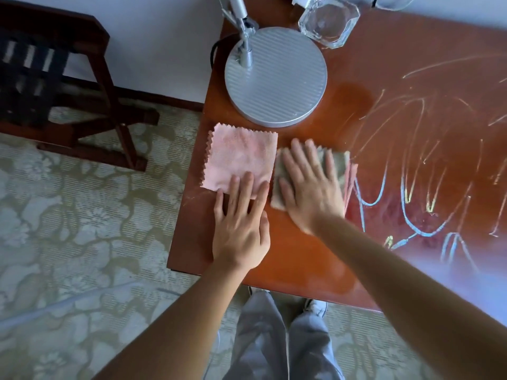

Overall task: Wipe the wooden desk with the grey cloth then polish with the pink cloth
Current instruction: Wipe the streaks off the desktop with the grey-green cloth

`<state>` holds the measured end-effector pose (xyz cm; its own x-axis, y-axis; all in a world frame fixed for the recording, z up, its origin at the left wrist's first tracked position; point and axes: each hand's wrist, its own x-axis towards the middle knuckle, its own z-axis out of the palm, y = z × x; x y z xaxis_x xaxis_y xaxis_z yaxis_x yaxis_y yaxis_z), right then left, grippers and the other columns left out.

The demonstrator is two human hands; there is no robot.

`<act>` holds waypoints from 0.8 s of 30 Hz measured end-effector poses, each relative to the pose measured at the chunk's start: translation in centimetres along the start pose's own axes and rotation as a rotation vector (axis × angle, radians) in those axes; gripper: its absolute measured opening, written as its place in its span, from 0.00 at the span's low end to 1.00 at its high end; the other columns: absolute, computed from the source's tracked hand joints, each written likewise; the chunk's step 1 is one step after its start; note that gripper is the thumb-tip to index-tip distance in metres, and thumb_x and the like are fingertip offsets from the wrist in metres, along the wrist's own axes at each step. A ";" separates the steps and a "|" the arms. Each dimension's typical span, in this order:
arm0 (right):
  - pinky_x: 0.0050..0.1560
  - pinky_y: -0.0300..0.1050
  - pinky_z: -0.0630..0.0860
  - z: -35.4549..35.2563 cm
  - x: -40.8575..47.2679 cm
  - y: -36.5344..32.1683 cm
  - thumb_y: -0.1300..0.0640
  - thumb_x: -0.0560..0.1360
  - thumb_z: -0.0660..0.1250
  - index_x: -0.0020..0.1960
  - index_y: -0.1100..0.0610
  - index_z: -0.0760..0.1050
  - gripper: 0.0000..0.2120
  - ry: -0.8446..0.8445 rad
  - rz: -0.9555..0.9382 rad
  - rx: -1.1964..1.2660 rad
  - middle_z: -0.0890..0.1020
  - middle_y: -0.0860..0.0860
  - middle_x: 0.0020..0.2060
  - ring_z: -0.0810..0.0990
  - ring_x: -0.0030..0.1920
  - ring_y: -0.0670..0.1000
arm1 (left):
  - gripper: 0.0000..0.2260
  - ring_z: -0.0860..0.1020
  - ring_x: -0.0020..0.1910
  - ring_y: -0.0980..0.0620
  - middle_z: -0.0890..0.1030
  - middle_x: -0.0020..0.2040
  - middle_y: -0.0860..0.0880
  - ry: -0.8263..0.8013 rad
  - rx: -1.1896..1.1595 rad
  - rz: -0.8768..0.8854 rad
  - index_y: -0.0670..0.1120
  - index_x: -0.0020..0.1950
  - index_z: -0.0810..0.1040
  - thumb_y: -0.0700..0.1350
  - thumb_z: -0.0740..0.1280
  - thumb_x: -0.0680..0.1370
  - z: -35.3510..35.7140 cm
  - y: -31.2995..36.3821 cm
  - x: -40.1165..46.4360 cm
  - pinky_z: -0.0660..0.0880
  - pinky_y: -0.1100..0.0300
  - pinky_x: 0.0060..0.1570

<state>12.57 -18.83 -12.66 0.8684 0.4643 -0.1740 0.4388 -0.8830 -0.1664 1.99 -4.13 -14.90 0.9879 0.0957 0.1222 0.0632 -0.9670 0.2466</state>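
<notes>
I see the grey cloth point(310, 171) lying flat on the tabletop point(301, 256), folded to a near square with no clear long axis; its sides are turned a little away from the tabletop's edges. It looks soft and slightly blurred. My right hand point(311, 187) lies on top of it, grip spread, fingers straight and pointing away from me, pressing it down. The pink cloth point(241, 160) lies just beside it on the left, also a near square, with zigzag edges, close to the tabletop's left edge. My left hand point(241, 226) has its grip spread too, fingertips resting on the pink cloth's near edge. Behind both cloths stands a round lamp base point(277, 78), near them, and a glass point(329, 20) further back. To the right, the tabletop is open and covered in chalk marks point(411, 193), which begin just beside the grey cloth.
</notes>
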 end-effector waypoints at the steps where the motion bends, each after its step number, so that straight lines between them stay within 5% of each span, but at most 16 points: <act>1: 0.81 0.60 0.42 0.6 -2.3 -0.9 0.44 0.84 0.46 0.83 0.55 0.56 0.30 0.001 -0.036 -0.003 0.54 0.52 0.82 0.47 0.83 0.56 | 0.26 0.56 0.82 0.42 0.62 0.82 0.43 0.002 -0.012 0.004 0.49 0.80 0.66 0.47 0.56 0.81 0.0 -0.1 -0.1 0.55 0.38 0.78; 6: 0.80 0.62 0.50 3.2 -11.9 -2.8 0.44 0.84 0.50 0.82 0.54 0.57 0.29 -0.015 -0.144 -0.031 0.56 0.52 0.82 0.50 0.83 0.54 | 0.24 0.57 0.82 0.42 0.63 0.81 0.43 0.011 -0.006 -0.003 0.49 0.80 0.67 0.48 0.57 0.83 -0.2 0.1 0.0 0.56 0.38 0.78; 9: 0.81 0.61 0.46 2.4 -9.5 -1.0 0.43 0.84 0.49 0.83 0.52 0.56 0.29 -0.053 -0.188 -0.045 0.55 0.51 0.82 0.48 0.83 0.54 | 0.24 0.58 0.81 0.42 0.64 0.81 0.43 0.009 0.007 0.005 0.49 0.80 0.67 0.50 0.57 0.83 -0.2 0.1 0.2 0.57 0.37 0.77; 17: 0.81 0.59 0.40 -1.0 0.9 3.3 0.41 0.83 0.37 0.84 0.50 0.49 0.31 -0.021 0.057 -0.031 0.50 0.50 0.83 0.43 0.83 0.54 | 0.24 0.57 0.82 0.42 0.63 0.81 0.43 0.022 0.031 0.011 0.50 0.80 0.66 0.51 0.57 0.83 0.2 -0.3 0.2 0.55 0.38 0.78; 24: 0.79 0.65 0.52 3.3 -14.7 -0.5 0.44 0.84 0.50 0.83 0.52 0.57 0.29 0.033 -0.036 0.010 0.56 0.52 0.82 0.51 0.82 0.56 | 0.23 0.58 0.81 0.43 0.62 0.82 0.46 -0.026 0.132 0.016 0.53 0.80 0.66 0.52 0.56 0.84 -0.8 0.5 0.0 0.56 0.38 0.76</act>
<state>-1.18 -25.00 -13.22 0.8596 0.4927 -0.1355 0.4673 -0.8652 -0.1816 1.90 -4.43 -14.02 0.9922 0.0750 0.0994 0.0633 -0.9912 0.1159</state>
